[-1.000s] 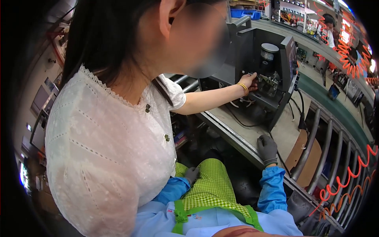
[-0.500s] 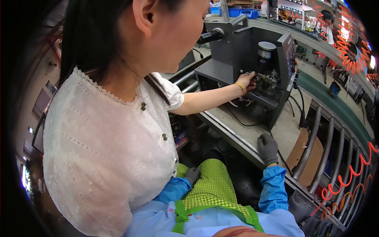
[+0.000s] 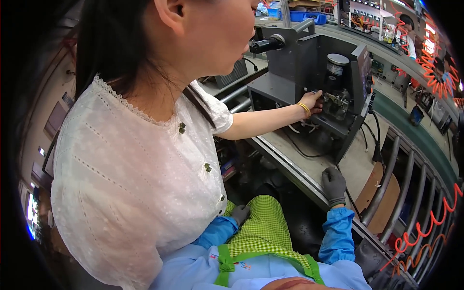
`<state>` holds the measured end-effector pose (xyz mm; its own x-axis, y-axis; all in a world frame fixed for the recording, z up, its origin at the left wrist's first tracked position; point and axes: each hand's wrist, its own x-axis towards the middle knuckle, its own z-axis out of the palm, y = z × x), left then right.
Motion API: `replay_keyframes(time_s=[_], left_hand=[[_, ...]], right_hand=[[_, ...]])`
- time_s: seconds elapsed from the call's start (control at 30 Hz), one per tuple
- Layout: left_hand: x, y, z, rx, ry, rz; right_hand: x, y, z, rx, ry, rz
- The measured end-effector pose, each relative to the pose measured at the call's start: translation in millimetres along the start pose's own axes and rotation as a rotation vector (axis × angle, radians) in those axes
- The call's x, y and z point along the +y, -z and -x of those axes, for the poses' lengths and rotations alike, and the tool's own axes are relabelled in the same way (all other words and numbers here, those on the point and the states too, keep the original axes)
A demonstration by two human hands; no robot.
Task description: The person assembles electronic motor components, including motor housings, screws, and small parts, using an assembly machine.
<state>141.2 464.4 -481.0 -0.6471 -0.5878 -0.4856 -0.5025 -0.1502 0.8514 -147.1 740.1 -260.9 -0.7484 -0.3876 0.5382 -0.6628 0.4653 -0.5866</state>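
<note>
My left hand, in a grey glove, lies on the green checked apron over my lap, fingers resting on the cloth and holding nothing. A blue sleeve cover wraps that forearm, partly behind the person beside me. On the near edge of the worktable rests my right hand, also grey-gloved, its fingers curled with no object visible in them. Beyond it stands a dark grey machine, open at the side. Another person's bare hand touches the metal mechanism inside, below a silver-topped cylinder.
The other person, in a white blouse, leans in close on my left. Black cables hang beside the machine. Metal rollers and a brown board are at the right. Coiled orange hoses dangle there. Blue bins stand behind.
My view has shifted slightly, so the machine and table sit farther right in the picture. Both my hands stay resting where they were; the other person's hand remains at the mechanism.
</note>
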Motion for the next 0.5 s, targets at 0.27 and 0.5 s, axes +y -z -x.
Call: replay_keyframes(time_s=[0.27, 0.5], left_hand=[[12.0, 1.8, 5.5, -0.014, 0.091, -0.075], [8.7, 4.6, 3.0, -0.007, 0.035, -0.146]], right_hand=[[0.0, 0.1, -1.7, -0.01, 0.012, -0.005], [-4.1, 0.4, -4.3, -0.018, 0.012, -0.031]])
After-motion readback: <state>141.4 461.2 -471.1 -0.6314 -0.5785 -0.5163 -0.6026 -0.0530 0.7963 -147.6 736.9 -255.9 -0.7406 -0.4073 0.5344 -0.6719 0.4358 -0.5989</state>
